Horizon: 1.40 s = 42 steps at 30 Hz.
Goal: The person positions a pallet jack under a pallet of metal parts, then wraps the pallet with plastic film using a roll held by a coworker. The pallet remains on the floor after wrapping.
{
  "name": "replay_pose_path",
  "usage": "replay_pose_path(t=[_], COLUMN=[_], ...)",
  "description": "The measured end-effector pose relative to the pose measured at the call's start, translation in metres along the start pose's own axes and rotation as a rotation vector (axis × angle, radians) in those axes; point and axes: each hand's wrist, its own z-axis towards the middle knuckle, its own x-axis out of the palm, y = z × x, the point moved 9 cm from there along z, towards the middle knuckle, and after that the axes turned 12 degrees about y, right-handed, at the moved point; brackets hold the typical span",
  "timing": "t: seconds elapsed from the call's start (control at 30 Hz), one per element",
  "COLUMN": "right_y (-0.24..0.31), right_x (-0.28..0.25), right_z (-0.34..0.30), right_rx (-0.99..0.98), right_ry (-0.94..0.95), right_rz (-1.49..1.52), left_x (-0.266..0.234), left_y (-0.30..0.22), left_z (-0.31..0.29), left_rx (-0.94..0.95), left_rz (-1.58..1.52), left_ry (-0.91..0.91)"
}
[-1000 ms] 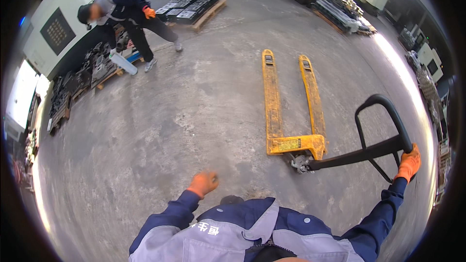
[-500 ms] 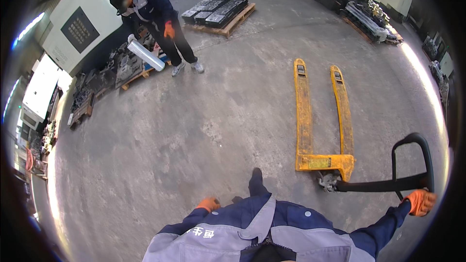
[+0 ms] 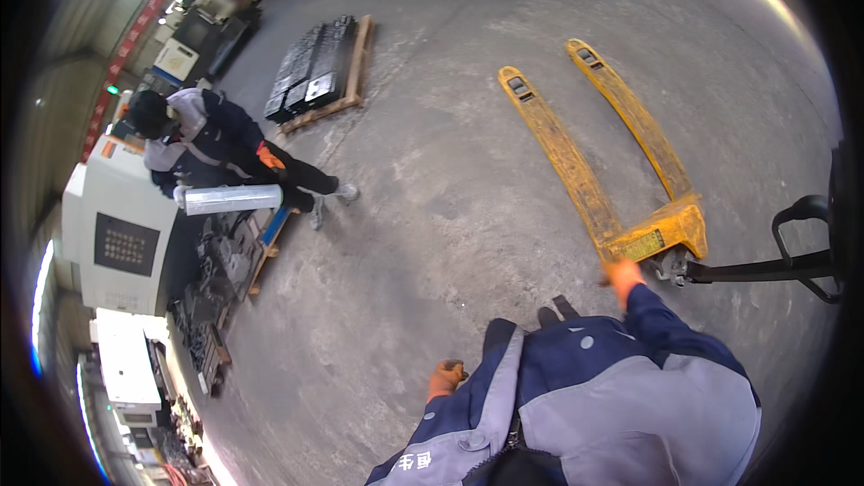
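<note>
A yellow pallet jack (image 3: 643,238) stands on the floor to my right, its two forks pointing away from me. Its black handle (image 3: 801,261) leans out to the far right, with neither hand on it. My right hand (image 3: 623,279), in an orange glove, is over the near left corner of the jack's base, in front of my body. Motion smears its fingers, and whether it touches the jack I cannot tell. Low by my left side hangs my left hand (image 3: 445,380), also orange-gloved, fingers curled in with nothing visible in them.
At the left, a person (image 3: 211,144) holds a roll of clear wrap (image 3: 232,199) beside pallets of dark metal parts (image 3: 209,292). Behind them is a wooden pallet (image 3: 360,63) stacked with black parts (image 3: 315,67). White machines (image 3: 121,234) line the left side.
My right hand has left the jack's handle and swung inward. My view has turned rightward and tilted. The other person has raised the wrap roll nearly level.
</note>
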Motion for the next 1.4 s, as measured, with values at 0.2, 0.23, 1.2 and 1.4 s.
replay_pose_path(t=[0.2, 0.23, 1.2, 1.4], right_y=[0.149, 0.163, 0.494, 0.606], right_x=[0.199, 0.209, 0.323, 0.554], right_z=[0.105, 0.123, 0.616, 0.613], right_rx=[0.033, 0.012, 0.251, -0.064], right_ry=[0.555, 0.596, 0.660, 1.133], right_rz=[-0.634, -0.729, -0.788, -0.720], left_x=[-0.023, -0.029, -0.441, -0.449], left_y=[-0.008, -0.010, -0.343, -0.378], left_z=[0.037, 0.045, 0.195, 0.169], left_rx=[-0.133, -0.186, 0.259, 0.324], left_rz=[-0.062, -0.023, -0.872, -1.114], left_ry=[-0.070, -0.088, -0.890, -1.027])
